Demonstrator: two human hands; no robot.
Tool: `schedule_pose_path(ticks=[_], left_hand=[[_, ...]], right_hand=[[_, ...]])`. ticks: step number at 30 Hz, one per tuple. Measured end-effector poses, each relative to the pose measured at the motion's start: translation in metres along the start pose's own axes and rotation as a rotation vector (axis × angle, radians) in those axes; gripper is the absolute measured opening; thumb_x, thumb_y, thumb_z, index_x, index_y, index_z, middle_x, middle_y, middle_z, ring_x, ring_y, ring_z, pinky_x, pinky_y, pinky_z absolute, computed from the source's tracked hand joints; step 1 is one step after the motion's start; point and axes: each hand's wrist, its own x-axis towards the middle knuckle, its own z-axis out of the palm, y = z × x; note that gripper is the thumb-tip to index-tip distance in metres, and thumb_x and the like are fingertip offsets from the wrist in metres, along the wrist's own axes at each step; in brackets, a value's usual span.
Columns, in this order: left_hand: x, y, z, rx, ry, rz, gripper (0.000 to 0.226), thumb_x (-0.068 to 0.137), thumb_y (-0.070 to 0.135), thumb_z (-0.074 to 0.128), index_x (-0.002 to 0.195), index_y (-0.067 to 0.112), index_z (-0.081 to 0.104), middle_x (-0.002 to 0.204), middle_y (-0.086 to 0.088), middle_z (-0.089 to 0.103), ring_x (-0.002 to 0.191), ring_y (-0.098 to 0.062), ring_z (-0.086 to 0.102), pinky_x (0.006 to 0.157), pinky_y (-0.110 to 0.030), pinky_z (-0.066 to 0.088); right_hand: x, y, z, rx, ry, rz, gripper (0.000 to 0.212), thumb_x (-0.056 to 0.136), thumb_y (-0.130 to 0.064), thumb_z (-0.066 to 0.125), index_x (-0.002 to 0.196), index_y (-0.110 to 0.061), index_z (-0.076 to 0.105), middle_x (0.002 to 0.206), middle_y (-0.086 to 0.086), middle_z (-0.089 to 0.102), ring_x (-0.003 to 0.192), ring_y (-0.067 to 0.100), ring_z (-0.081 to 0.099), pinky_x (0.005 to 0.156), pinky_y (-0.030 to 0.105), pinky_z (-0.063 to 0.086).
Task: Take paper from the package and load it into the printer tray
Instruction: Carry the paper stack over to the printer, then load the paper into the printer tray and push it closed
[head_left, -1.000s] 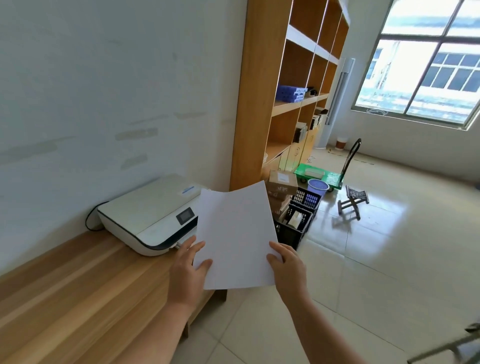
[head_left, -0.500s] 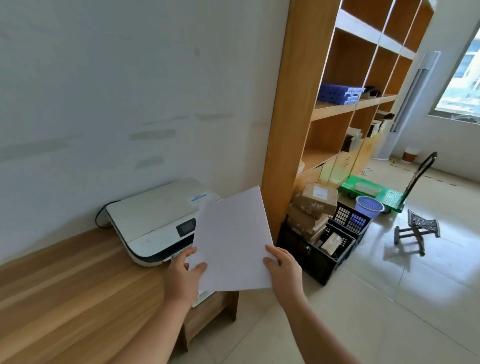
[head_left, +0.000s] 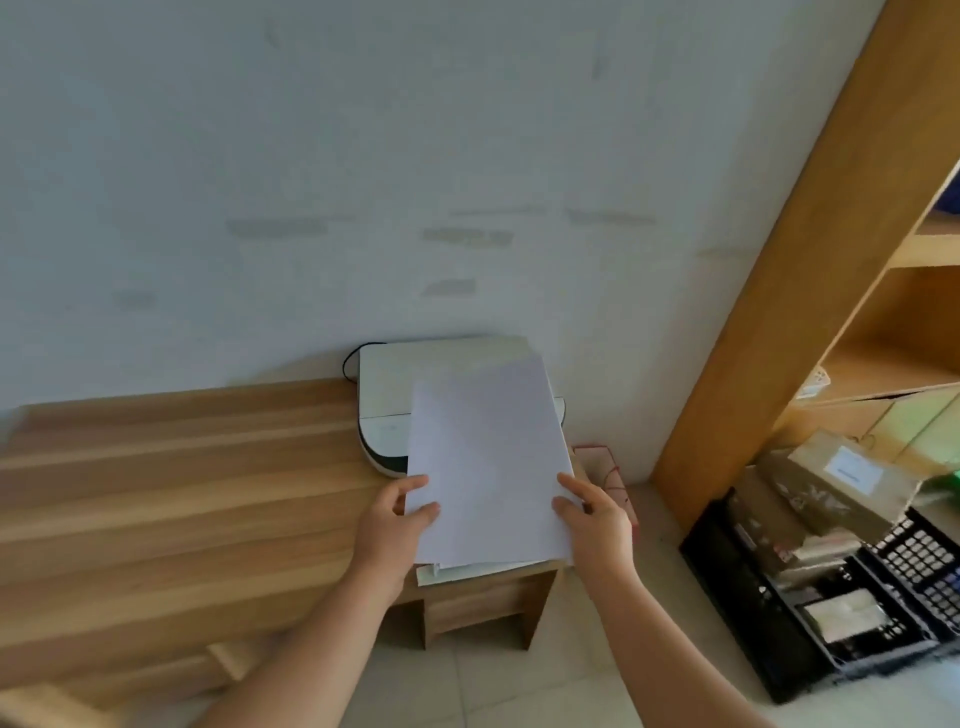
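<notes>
I hold a thin stack of white paper (head_left: 485, 462) with both hands over the front of a white printer (head_left: 387, 387). My left hand (head_left: 392, 525) pinches the stack's lower left edge. My right hand (head_left: 595, 519) grips its lower right edge. The printer sits against the wall at the right end of a wooden table (head_left: 176, 499). The paper hides most of the printer's front. A white tray edge (head_left: 457, 571) pokes out below the stack near the table's front. No paper package is in view.
A tall wooden shelf unit (head_left: 779, 291) rises at the right. Black crates (head_left: 810, 623) with cardboard boxes stand on the tiled floor beside it. A black cable (head_left: 349, 358) loops behind the printer. A red-edged object (head_left: 605, 467) lies between table and shelf.
The view has swung left and down so the printer is now straight ahead. The paper has moved forward over the printer's front, still held by both hands.
</notes>
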Motion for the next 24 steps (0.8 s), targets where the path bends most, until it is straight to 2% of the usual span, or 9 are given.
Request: schedule_pose_path(ticks=[5, 10, 14, 17, 24], left_hand=[[0.03, -0.016, 0.018, -0.033, -0.002, -0.075, 0.029, 0.084, 0.015, 0.069, 0.103, 0.036, 0.064, 0.113, 0.003, 0.058, 0.1, -0.019, 0.059, 0.076, -0.034, 0.055], [0.05, -0.029, 0.048, -0.007, 0.0, -0.094, 0.032, 0.081, 0.014, 0.071, 0.097, 0.041, 0.065, 0.112, 0.0, 0.063, 0.099, -0.022, 0.064, 0.085, -0.043, 0.057], [0.053, -0.038, 0.058, 0.065, 0.039, -0.11, 0.035, 0.081, 0.013, 0.071, 0.097, 0.043, 0.063, 0.114, 0.001, 0.062, 0.104, -0.02, 0.06, 0.086, -0.041, 0.055], [0.053, -0.047, 0.064, 0.089, 0.069, -0.147, 0.035, 0.081, 0.013, 0.071, 0.101, 0.04, 0.062, 0.115, 0.0, 0.062, 0.102, -0.02, 0.061, 0.082, -0.036, 0.055], [0.041, -0.054, 0.079, 0.117, 0.182, -0.227, 0.036, 0.078, 0.011, 0.07, 0.098, 0.04, 0.062, 0.117, -0.003, 0.062, 0.102, -0.019, 0.061, 0.079, -0.031, 0.052]], right_hand=[[0.044, 0.004, -0.007, -0.034, -0.059, 0.034, 0.027, 0.092, -0.02, 0.062, 0.114, -0.035, 0.067, 0.102, -0.021, 0.054, 0.095, 0.016, 0.06, 0.082, 0.04, 0.059], [0.082, 0.016, -0.024, -0.1, -0.115, 0.057, 0.028, 0.092, -0.017, 0.063, 0.112, -0.035, 0.063, 0.1, -0.012, 0.054, 0.089, 0.018, 0.06, 0.081, 0.039, 0.059], [0.099, 0.032, -0.028, -0.182, -0.207, 0.101, 0.027, 0.09, -0.024, 0.065, 0.111, -0.04, 0.06, 0.103, -0.014, 0.055, 0.09, 0.016, 0.061, 0.078, 0.034, 0.06], [0.111, 0.042, -0.026, -0.263, -0.272, 0.084, 0.027, 0.089, -0.027, 0.065, 0.109, -0.043, 0.058, 0.102, -0.015, 0.056, 0.086, 0.014, 0.063, 0.076, 0.037, 0.06], [0.131, 0.051, -0.029, -0.221, -0.441, 0.081, 0.032, 0.091, -0.016, 0.063, 0.121, -0.027, 0.06, 0.114, -0.002, 0.055, 0.095, 0.017, 0.058, 0.08, 0.032, 0.054]])
